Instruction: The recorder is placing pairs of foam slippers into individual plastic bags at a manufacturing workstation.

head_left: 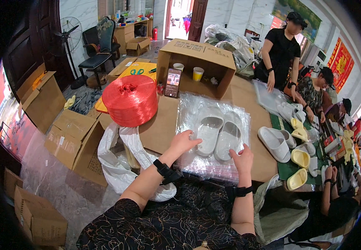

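A pair of light grey slippers, the left slipper [208, 132] and the right slipper [228, 141], lies with toes pointing away on a stack of clear plastic bags [188, 163]. I cannot tell whether the slippers are inside the top bag or on it. My left hand [184, 143] is at the left slipper's outer side, thumb and fingers apart, the thumb at its edge. Beside the right slipper's heel, my right hand [243, 158] has its thumb toward the heel and its index finger raised. Neither hand is closed around anything.
A red twine roll [130, 101] and a propped phone [173, 82] stand beyond my left hand. Behind the bags, an open cardboard box [197, 52] holds paper cups. More grey slippers [274, 143] and yellow slippers [300, 158] cover the right side, where a standing person [282, 50] and others work.
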Motion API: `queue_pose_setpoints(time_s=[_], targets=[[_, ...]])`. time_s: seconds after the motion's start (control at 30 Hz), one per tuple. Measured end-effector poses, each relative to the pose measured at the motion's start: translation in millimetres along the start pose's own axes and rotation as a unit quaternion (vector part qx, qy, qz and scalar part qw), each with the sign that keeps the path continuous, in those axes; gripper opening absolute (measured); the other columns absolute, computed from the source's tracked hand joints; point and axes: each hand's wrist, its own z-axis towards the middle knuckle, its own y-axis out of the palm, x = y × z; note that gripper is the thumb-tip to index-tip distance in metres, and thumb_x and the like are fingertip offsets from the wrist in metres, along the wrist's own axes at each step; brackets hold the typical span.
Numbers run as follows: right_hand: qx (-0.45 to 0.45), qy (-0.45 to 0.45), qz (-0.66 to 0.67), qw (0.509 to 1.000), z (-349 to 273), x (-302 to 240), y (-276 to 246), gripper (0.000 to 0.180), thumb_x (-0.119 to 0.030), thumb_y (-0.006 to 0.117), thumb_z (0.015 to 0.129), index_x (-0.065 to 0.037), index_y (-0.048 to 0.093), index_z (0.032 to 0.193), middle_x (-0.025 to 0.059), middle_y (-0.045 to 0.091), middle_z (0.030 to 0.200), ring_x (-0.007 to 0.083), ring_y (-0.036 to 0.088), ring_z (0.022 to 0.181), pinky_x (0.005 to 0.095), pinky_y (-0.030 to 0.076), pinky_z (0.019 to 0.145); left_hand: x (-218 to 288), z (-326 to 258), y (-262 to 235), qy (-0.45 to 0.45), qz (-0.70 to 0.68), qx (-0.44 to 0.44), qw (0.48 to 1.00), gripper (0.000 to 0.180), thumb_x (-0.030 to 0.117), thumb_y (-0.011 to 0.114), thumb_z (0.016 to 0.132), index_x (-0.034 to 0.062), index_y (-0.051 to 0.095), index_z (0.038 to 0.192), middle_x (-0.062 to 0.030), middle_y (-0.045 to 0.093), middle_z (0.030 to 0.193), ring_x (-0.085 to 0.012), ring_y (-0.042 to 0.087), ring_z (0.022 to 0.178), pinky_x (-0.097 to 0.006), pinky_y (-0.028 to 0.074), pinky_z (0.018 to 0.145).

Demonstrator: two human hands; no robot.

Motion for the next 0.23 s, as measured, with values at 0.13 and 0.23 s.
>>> queue_pose_setpoints(time_s=[0.13,0.23], targets=[[0.071,-0.035,0.017,0.997,-5,14,16,0.086,-0.040,0.081,0.071,0.005,0.045,0.136,0.0203,0.053,0.122,0.0396,0.051,0.109,0.0501,0.042,0.096,-13,13,15,0.004,0.011,0.000,1.000,0.082,0.057,0.072,0.075,0.0013,0.054,0.133,-0.0214,0.068,0.103,-0.0322,0.067,0.096,-0.040,0.052,0.085],[0.032,0.004,0.040,0.999,-10,8,9,0.089,-0.037,0.081,0.072,0.004,0.041,0.140,0.0200,0.051,0.127,0.0408,0.047,0.119,0.0502,0.039,0.101,-29,25,28,-0.020,-0.022,0.012,0.999,0.086,0.056,0.073,0.075,0.0057,0.049,0.140,-0.0198,0.063,0.125,-0.0331,0.064,0.110,-0.035,0.049,0.096]])
